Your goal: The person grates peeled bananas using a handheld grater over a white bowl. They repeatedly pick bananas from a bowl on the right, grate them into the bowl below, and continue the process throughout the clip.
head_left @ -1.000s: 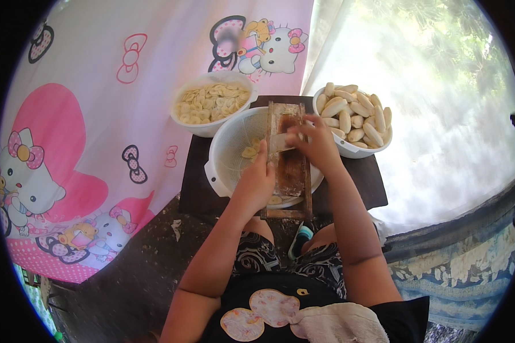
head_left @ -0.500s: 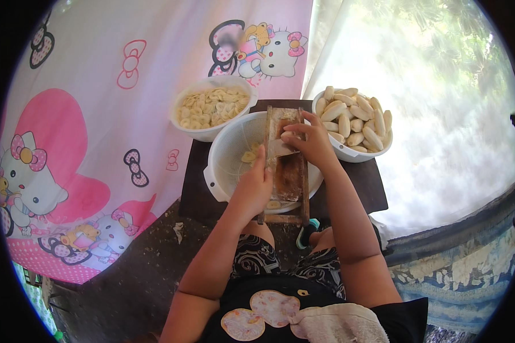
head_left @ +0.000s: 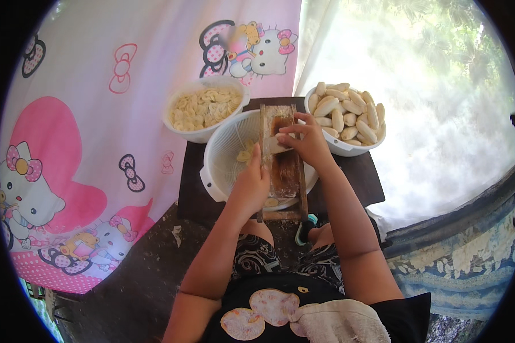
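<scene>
A wooden slicer (head_left: 284,180) with a metal blade plate (head_left: 275,145) lies lengthwise across a white perforated basin (head_left: 213,171). My left hand (head_left: 250,184) is wrapped round its left side, thumb along the frame. On the slicer's face, near the blade, the fingers of my right hand (head_left: 312,144) are closed round a peeled banana, mostly hidden by the fingers. A few pale banana slices (head_left: 244,154) lie in the basin beneath, left of the slicer.
At the back left, a white bowl (head_left: 171,127) is heaped with banana slices. Peeled whole bananas fill another white bowl (head_left: 349,150) at the back right. A dark table (head_left: 357,186) bears all three vessels. Printed pink curtain (head_left: 91,120) hangs at left, white sheeting (head_left: 440,143) at right.
The whole view has shifted slightly. Against the slicer, my right hand sits a little nearer to me; my left hand keeps its grip on the frame.
</scene>
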The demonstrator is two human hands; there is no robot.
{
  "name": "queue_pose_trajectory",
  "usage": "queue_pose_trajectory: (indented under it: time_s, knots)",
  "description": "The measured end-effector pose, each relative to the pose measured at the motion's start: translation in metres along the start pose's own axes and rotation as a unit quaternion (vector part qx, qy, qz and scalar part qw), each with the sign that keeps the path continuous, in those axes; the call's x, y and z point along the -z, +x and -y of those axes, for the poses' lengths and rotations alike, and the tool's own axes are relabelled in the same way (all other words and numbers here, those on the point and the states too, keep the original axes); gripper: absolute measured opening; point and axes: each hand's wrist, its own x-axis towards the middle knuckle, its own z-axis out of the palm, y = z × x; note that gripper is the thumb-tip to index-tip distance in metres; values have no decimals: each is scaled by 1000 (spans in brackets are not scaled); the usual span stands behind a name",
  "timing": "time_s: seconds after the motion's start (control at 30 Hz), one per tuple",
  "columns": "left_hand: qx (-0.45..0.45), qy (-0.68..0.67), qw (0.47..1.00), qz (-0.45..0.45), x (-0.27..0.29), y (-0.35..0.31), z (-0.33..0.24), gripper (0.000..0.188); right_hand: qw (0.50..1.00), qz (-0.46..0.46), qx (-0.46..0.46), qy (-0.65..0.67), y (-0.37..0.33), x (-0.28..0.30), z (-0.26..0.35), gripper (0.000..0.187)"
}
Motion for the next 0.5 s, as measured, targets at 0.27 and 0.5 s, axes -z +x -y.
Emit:
queue_pose_trajectory:
  time_s: [0.27,0.5]
  knots:
    - [4,-5,1000,-5,-1,-1,-1,62,998,4,-24,62,1,0,4,21]
    - [-28,7,999,-24,-2,3,5,61,996,79,-31,-9,-52,15,24,18]
